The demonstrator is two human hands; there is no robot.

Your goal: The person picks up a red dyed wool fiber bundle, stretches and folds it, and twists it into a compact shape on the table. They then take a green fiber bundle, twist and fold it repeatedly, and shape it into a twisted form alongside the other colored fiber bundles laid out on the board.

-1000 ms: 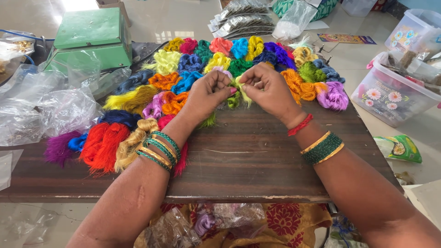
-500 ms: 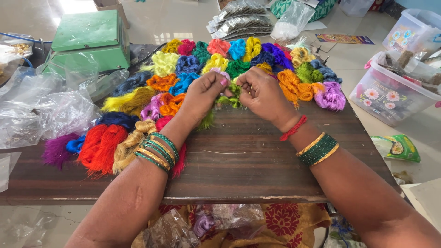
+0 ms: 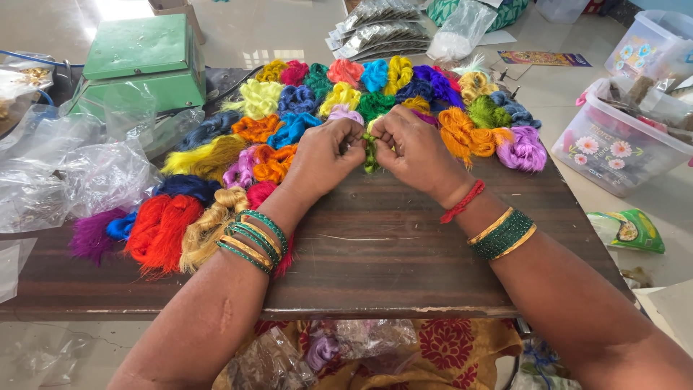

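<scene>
Green thread bundle [image 3: 370, 153] pinched between fingertips of left hand [image 3: 325, 155] and right hand [image 3: 415, 150], above wooden table [image 3: 375, 245]. Probably light, soft, limp, easily frayed; best gripped mid-length, close to the pinching fingertips.

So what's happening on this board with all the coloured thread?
A person sits at a dark wooden board and holds a small green thread bundle between both hands: left hand and right hand pinch it from either side, just above the wood. Many more thread bundles in yellow, blue, orange, red and purple lie spread behind and to the left. A green box and clear plastic bags sit at the left.
</scene>
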